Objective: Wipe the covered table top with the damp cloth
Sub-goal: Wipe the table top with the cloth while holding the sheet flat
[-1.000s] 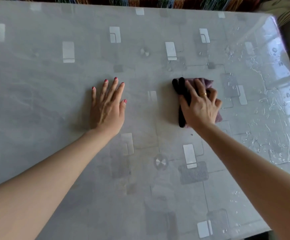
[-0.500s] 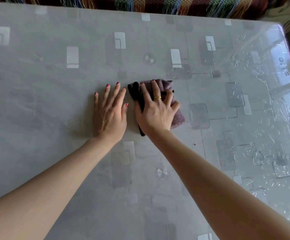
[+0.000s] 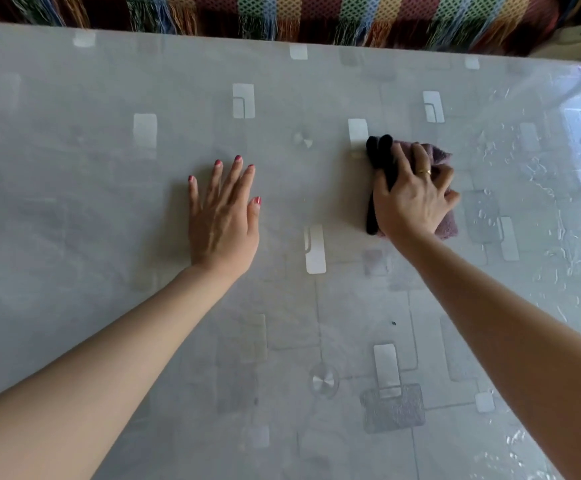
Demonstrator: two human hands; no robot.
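Observation:
The table top [image 3: 102,209] carries a grey patterned cloth under a clear glossy cover. My right hand [image 3: 410,202] presses down on a folded damp cloth [image 3: 447,226], purple with a black edge, at the centre right of the table. Its fingers bend over the cloth and the thumb is hidden under it. My left hand [image 3: 223,223] lies flat on the cover with fingers spread, well to the left of the cloth and apart from it.
Water drops and streaks [image 3: 559,216] cover the right part of the table up to its right edge. A small dark speck [image 3: 393,323] lies nearer to me. A colourful fringed blanket [image 3: 317,15] runs along beyond the far edge.
My right hand slid the cloth left until it was next to my left hand, then back to the right. My left hand stayed flat in place.

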